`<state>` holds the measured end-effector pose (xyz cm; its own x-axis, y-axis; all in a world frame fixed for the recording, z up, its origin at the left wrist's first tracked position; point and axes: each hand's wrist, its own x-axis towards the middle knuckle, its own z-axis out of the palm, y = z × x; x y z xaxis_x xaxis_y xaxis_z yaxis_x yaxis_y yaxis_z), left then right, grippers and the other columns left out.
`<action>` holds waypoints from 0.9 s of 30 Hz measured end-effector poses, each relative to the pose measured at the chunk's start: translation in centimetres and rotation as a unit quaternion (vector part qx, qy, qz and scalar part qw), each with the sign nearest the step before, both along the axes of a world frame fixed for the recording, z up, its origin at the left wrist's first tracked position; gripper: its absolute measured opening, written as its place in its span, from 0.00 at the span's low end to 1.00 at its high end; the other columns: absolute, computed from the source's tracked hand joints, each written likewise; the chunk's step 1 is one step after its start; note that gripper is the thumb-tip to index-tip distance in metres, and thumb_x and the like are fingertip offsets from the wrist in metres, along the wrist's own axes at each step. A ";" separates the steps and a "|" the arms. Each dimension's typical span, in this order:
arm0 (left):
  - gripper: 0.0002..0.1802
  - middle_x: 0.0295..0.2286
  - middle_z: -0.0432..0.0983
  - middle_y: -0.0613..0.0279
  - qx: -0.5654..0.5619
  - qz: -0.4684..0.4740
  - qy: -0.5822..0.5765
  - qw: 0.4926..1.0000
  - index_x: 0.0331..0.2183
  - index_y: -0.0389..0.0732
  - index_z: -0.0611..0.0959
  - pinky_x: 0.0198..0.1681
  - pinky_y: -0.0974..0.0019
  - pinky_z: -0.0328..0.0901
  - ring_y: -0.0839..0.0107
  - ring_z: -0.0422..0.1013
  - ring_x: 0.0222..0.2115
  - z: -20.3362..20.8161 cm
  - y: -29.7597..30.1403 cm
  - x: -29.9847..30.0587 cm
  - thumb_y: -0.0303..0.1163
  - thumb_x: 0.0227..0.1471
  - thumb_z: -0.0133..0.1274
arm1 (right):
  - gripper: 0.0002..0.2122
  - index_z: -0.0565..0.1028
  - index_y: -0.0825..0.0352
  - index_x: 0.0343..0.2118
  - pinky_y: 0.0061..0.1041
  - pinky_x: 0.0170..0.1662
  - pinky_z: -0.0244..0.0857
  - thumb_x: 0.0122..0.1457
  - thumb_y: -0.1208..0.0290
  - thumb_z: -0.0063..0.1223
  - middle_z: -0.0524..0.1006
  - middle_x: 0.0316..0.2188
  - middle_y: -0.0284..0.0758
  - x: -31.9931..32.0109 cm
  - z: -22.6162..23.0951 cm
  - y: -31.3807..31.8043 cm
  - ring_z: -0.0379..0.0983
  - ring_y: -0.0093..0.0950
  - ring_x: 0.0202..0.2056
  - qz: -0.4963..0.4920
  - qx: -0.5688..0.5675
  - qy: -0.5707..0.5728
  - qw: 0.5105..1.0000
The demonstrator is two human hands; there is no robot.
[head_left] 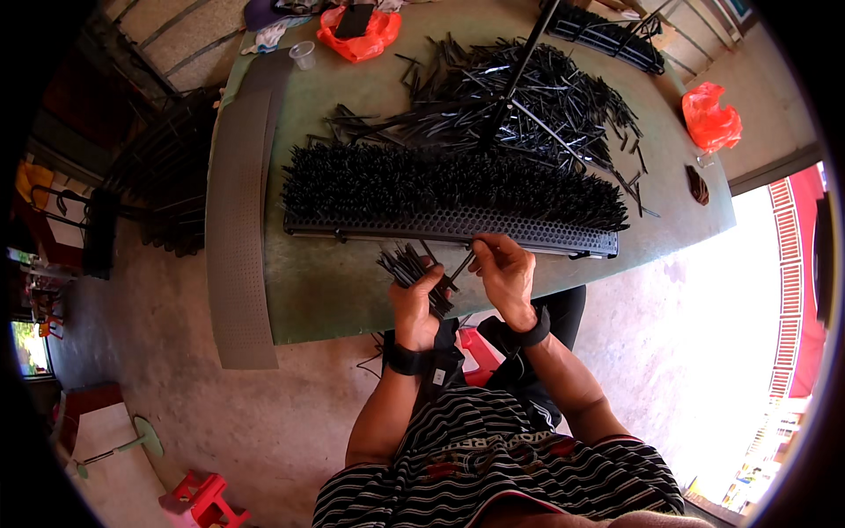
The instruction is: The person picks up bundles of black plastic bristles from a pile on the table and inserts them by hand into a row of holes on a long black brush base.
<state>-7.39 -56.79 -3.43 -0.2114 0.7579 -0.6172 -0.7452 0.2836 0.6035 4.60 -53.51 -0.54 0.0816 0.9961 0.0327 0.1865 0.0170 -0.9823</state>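
Note:
My left hand [416, 306] is closed around a bundle of thin black strips [407, 264], whose ends fan out above the fingers. Just to its right, my right hand [508, 277] pinches a single black strip [461, 266] between thumb and fingertips. Both hands are over the table's near edge, in front of a long black perforated panel [493, 231]. Dense upright black strips [440, 180] fill most of the panel's holes, while the rows nearest me show bare holes. The right fingertips are close to the panel's front rim; whether they touch it I cannot tell.
A heap of loose black strips [563, 97] lies behind the panel, with a dark metal rod stand [526, 66] rising there. Around the green table [321, 304] are a grey perforated sheet [236, 220], a plastic cup [303, 55], and red bags [378, 44] [711, 123]. A red stool [201, 500] stands lower left.

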 end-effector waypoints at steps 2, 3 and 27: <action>0.08 0.23 0.73 0.65 -0.003 0.018 -0.029 0.999 0.30 0.40 0.76 0.21 0.69 0.65 0.71 0.71 0.22 0.0 0.5 -0.3 0.22 0.43 0.56 | 0.05 0.73 0.73 0.32 0.19 0.22 0.65 0.53 0.80 0.49 0.75 0.18 0.37 0.2 0.2 -0.2 0.74 0.21 0.20 0.000 0.033 0.019 0.999; 0.06 0.24 0.73 0.65 0.003 0.012 -0.042 0.999 0.29 0.40 0.75 0.23 0.67 0.66 0.69 0.72 0.24 -0.3 0.6 -0.6 0.24 0.45 0.54 | 0.04 0.73 0.73 0.32 0.19 0.24 0.66 0.53 0.81 0.48 0.76 0.19 0.37 0.1 0.6 -0.8 0.74 0.22 0.21 0.012 0.095 -0.018 0.995; 0.10 0.20 0.72 0.58 0.004 -0.046 -0.045 0.998 0.31 0.34 0.76 0.19 0.66 0.67 0.65 0.71 0.17 0.0 -0.3 -1.8 0.16 0.40 0.53 | 0.05 0.69 0.70 0.33 0.22 0.23 0.67 0.52 0.83 0.48 0.74 0.23 0.41 1.1 0.4 6.9 0.76 0.30 0.24 0.023 0.269 -0.177 0.946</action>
<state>-9.17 -57.06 -3.46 -0.0847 0.7763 -0.6247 -0.7672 0.3493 0.5380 5.69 -46.56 -0.16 -0.0727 0.8294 0.5539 0.4883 0.5139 -0.7054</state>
